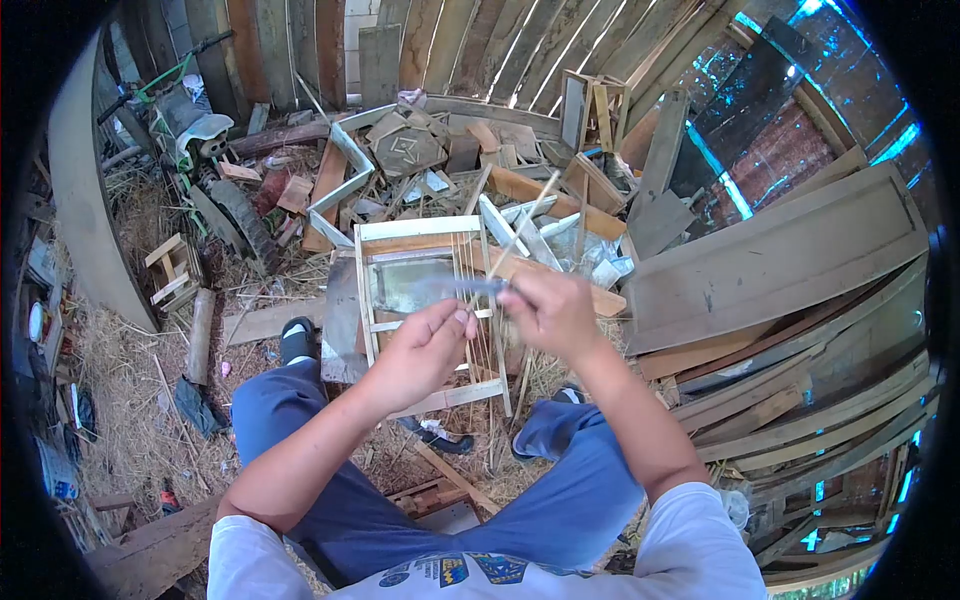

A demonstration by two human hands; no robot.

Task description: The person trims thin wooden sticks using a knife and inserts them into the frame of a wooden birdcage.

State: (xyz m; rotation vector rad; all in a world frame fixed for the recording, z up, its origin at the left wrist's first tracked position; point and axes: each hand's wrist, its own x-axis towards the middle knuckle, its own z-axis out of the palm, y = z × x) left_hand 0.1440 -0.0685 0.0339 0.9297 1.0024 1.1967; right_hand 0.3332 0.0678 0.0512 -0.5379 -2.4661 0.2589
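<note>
My left hand [425,345] is closed, with thumb and fingers pinched together around the lower end of a thin wooden stick [528,218]. The stick slants up and to the right, away from me. Just right of it, my right hand [548,308] is wrapped around the handle of a knife [455,287]. Its blade points left across the stick, above my left fingertips, and is smeared by motion. Whether it touches the stick I cannot tell. Beneath both hands lies a rectangular wooden frame [445,400] with several thin strips [470,258] running along its right half.
Scrap wood [480,150] is heaped beyond the frame. Long boards [780,260] lean at the right, and a plank wall [450,45] stands at the back. A small bike [205,150] is at the left. Straw [130,390] covers the ground; a log [200,335] lies there.
</note>
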